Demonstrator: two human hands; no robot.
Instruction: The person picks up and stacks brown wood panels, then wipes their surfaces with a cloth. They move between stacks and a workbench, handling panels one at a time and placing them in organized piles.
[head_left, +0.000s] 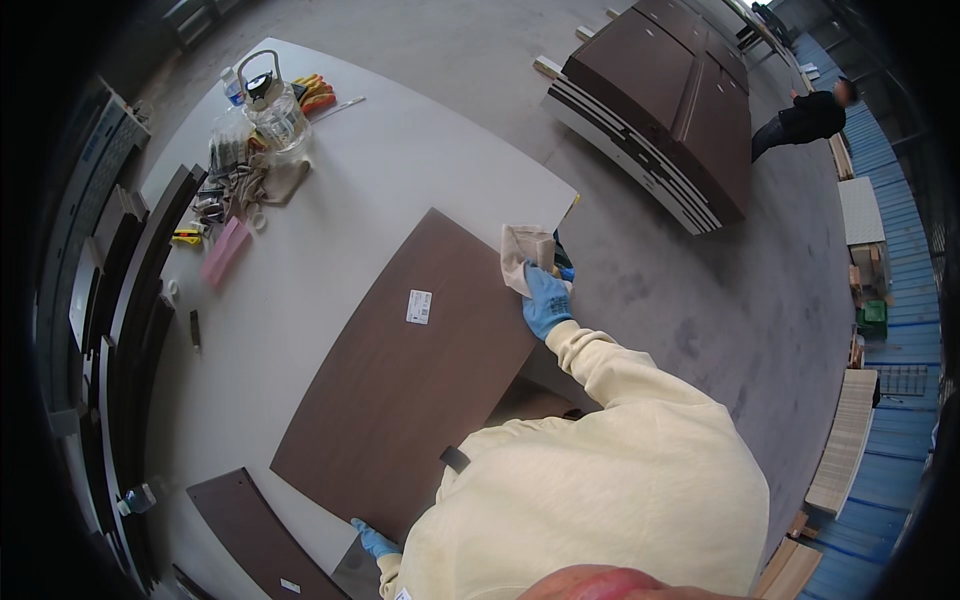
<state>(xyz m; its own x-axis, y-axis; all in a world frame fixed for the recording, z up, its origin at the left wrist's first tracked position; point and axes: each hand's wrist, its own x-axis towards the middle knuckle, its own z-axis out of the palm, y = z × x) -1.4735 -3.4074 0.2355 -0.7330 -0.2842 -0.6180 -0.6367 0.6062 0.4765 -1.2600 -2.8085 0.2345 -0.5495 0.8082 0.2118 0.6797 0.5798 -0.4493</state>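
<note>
1. The right hand (547,303), in a blue glove, reaches out at the end of an extended arm; its fingers close on a beige cloth (518,252), whose folds hide the fingertips.
2. The cloth is at the far right corner of a brown panel (400,370), covering that corner; the panel lies on the pale table (420,140), a white label (419,307) facing up.
3. The left hand (376,541), also gloved in blue, is low at the panel's near edge, arm close to the body; I cannot tell whether it grips or merely rests there.
4. The cream sweatshirt (600,480) hides part of the panel's near right side; a dark item (565,258) behind the cloth is hard to identify.
</note>
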